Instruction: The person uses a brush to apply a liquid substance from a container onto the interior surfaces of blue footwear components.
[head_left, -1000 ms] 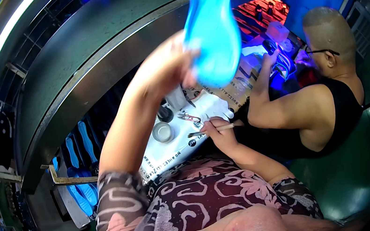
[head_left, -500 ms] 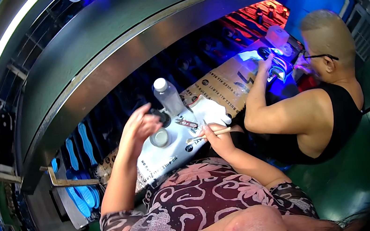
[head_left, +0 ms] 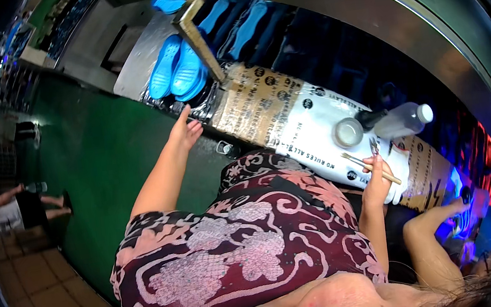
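My left hand [head_left: 186, 131] is stretched out with fingers apart, holding nothing. Just beyond its fingertips, blue foam shoes [head_left: 188, 72] stand at the bench's left end. My right hand [head_left: 377, 179] is closed around the pale wooden handle of a small brush [head_left: 391, 177], whose tip points left over the white printed sheet [head_left: 312, 126]. On that sheet stand a round jar [head_left: 347, 133] with pale contents and a dark object [head_left: 371, 118] beside it. A clear bottle [head_left: 401, 121] with a white cap is behind them. Small snips [head_left: 374, 146] lie partly visible near my right fingers.
Printed brown cardboard [head_left: 250, 99] covers the bench around the sheet. A wooden bracket [head_left: 200, 43] rises beside the shoes. A metal beam [head_left: 414, 10] runs above the back, over blue soles [head_left: 250, 27]. A co-worker's arm [head_left: 427, 241] is at right; another person [head_left: 9, 212] and cartons [head_left: 46, 294] are left.
My view has swung left, bringing the shoes and green floor into fuller sight. My left hand has moved from above the jar leftward to near the shoes. The brush stays in my right hand.
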Demonstrator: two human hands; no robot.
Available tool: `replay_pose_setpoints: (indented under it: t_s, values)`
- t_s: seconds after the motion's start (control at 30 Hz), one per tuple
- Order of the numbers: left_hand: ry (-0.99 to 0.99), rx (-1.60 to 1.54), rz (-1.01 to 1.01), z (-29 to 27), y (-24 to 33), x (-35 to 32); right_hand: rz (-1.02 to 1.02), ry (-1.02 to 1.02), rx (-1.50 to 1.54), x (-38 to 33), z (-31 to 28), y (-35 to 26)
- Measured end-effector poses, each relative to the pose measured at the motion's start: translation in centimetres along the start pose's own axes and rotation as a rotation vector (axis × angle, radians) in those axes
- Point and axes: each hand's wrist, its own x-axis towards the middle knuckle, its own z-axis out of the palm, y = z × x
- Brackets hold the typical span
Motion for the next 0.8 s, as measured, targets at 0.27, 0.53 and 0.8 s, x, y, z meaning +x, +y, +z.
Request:
replay_pose_setpoints:
  t_s: [0.27, 0.53, 0.8]
  values:
    - [0.030, -0.186, 0.133, 1.1, 5.0, 7.7, 0.017, -0.002, 0.039, 0.3, 0.9, -0.1]
    - [-0.060, -0.082, 0.225, -0.8, 4.7, 7.4, 0.021, -0.031, 0.005, 0.3, 1.3, -1.1]
    - [-0.394, 0.232, -0.036, -13.0, 1.0, -1.4, 0.063, -0.068, 0.025, 0.3, 1.2, 0.5]
